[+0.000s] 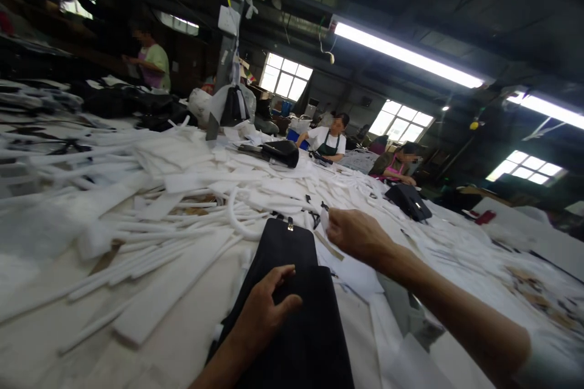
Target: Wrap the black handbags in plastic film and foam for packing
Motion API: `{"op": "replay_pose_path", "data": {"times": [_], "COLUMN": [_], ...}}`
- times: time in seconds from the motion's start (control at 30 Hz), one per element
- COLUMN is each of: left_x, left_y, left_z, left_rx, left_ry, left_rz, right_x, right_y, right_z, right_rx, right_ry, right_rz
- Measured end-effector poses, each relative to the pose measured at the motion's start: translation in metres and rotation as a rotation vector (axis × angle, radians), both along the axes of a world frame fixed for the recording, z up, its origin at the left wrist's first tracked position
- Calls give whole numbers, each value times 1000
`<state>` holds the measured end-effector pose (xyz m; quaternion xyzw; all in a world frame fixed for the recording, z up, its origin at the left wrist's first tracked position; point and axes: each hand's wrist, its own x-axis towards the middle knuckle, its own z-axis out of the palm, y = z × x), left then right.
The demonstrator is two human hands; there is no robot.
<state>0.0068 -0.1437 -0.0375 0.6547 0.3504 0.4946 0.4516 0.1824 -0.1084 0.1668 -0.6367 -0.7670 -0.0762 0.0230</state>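
Observation:
A black bag [301, 310] lies in front of me on the table, with a small gold-coloured metal fitting [290, 226] near its far end. My left hand [267, 310] rests over the bag, thumb and fingers spread, gripping nothing. Beyond the bag's right side, my right hand [353, 231] is closed with its fingers pinched together. A small white piece [324, 219] and a dark bit show at those fingertips, but what they hold is too small and partly hidden to name.
White foam strips and tubes [173, 255] cover much of the table. Another black bag [278, 152] lies farther back, and one [409, 202] stands at right. Co-workers [331, 138] sit across the table. A metal post [227, 55] rises behind the strips.

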Motion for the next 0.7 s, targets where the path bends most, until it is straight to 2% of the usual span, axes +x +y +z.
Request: {"op": "replay_pose_path", "data": {"times": [0.13, 0.27, 0.33, 0.43, 0.5, 0.6, 0.7], "left_x": [-2, -2, -3, -9, -11, -11, -9], "left_y": [2, 6, 6, 4, 2, 0, 0], "left_z": [-4, -4, 1, 12, 16, 15, 11], "left_rx": [-56, -76, -108, -139, -183, -324, -440], "left_ry": [-189, -271, -220, -204, -311, -486, -542], "left_rz": [-78, -125, -71, 70, 104, 37, -50], "right_x": [-66, -109, -121, -125, -121, -104, -78], "right_y": [-29, -28, -22, -13, -6, 5, 18], "right_z": [-16, -34, -40, -44, -44, -41, -34], "right_rx": [-98, -228, -269, -305, -318, -300, -271], "right_ry": [-267, -286, -248, -148, -62, 100, 326], "right_rz": [228, 254, 245, 202, 164, 97, 11]}}
